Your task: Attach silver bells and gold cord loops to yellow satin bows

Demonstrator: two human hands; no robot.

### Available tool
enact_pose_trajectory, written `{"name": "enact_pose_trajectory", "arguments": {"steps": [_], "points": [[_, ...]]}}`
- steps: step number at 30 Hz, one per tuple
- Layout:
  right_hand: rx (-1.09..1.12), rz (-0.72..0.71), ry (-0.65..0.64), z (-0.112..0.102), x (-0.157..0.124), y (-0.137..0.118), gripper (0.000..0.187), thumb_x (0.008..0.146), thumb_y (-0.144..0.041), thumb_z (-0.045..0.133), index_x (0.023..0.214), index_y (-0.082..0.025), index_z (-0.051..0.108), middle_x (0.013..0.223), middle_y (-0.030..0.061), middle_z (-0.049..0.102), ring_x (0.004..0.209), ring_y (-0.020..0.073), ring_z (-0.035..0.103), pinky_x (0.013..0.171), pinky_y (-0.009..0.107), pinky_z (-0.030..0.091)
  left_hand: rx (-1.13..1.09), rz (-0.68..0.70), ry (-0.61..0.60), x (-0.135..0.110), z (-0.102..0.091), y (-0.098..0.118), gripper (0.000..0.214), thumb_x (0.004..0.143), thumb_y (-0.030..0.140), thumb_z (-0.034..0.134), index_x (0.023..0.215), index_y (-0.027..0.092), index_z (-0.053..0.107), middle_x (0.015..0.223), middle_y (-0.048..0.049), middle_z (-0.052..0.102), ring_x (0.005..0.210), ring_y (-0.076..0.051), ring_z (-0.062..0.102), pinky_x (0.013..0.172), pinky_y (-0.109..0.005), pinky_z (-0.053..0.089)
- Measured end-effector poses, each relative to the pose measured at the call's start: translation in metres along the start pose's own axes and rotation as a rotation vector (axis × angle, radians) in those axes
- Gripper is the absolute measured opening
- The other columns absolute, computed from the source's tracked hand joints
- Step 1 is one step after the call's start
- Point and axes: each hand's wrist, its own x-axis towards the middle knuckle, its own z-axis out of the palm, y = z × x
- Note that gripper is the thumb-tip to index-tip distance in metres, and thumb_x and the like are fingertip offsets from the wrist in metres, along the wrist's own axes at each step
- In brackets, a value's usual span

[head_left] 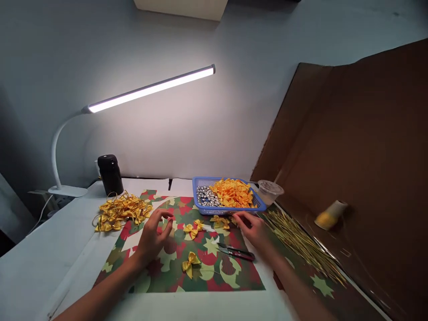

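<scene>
Pinching with right hand [251,228] in front of blue basket [214,209], cannot tell whether on ribbon bow [233,220]; curving left hand [154,234], fingers parted, left of basket.

Forearms [115,280] outstretched, left grip [154,234] loosely curled, right grip [253,228] with fingertips [237,215] close together

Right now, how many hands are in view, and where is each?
2. The left hand is above the patterned mat, right of the golden bow pile. The right hand is near the blue basket's front edge. No others show.
</scene>
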Motion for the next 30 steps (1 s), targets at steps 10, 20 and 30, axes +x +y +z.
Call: {"name": "enact_pose_trajectory", "arguments": {"steps": [10,20,30], "points": [[0.004,0.046,-0.037,0.001,-0.006,0.001,0.035,0.086,-0.043,0.044,0.067,-0.020,0.064,0.059,0.0016,0.069,0.045,0.0160,0.058,0.044,0.024,0.044,-0.095,-0.417,0.190,0.003,-0.007,-0.005,0.021,0.077,0.037,0.050,0.088,0.021,0.058,0.084,-0.0053,0.063,0.075,-0.023,0.060,0.056,-0.031,0.049],[-0.226,0.134,-0.138,-0.029,0.002,0.027,0.026,0.083,-0.031,0.043,0.068,-0.021,0.061,0.069,0.0068,0.071,0.062,0.0223,0.064,0.059,0.030,0.046,-0.237,-0.491,0.227,0.004,-0.002,-0.023,0.020,0.073,0.030,0.053,0.089,0.020,0.058,0.093,-0.0069,0.064,0.084,-0.023,0.060,0.073,-0.035,0.048],[-0.505,0.358,-0.215,-0.049,-0.001,0.051,0.010,0.069,-0.010,0.056,0.072,-0.018,0.061,0.080,0.0075,0.066,0.072,0.0205,0.062,0.060,0.027,0.041,-0.294,-0.465,0.126,0.007,0.001,-0.012,0.020,0.071,0.035,0.057,0.086,0.021,0.057,0.090,-0.0049,0.063,0.085,-0.022,0.060,0.072,-0.033,0.047]]}}
